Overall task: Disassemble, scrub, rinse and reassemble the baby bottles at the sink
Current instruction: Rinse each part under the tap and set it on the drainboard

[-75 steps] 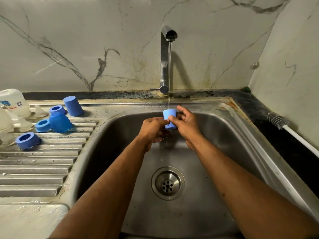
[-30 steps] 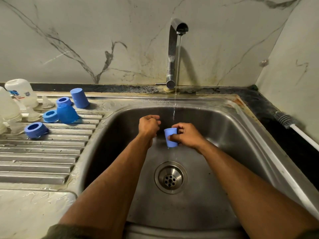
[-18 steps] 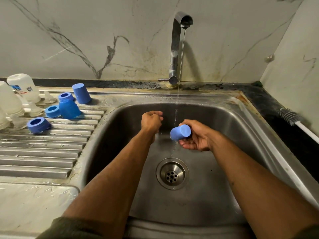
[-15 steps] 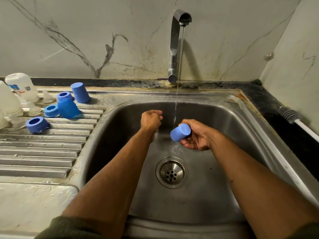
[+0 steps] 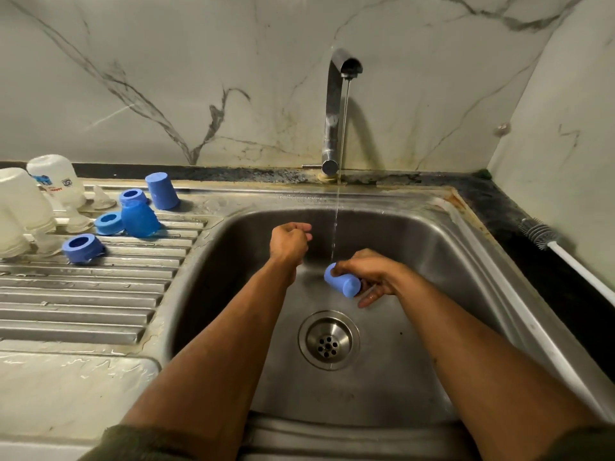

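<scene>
Over the steel sink [image 5: 466, 247] at frame centre, a right hand [image 5: 372, 274] grips a blue bottle cap [image 5: 342, 285], its opening hidden, under the tap's [image 5: 336, 108] thin stream, the left hand [image 5: 289, 242] fisted empty, while bottles [image 5: 20, 207] at upper left are cut off.
</scene>
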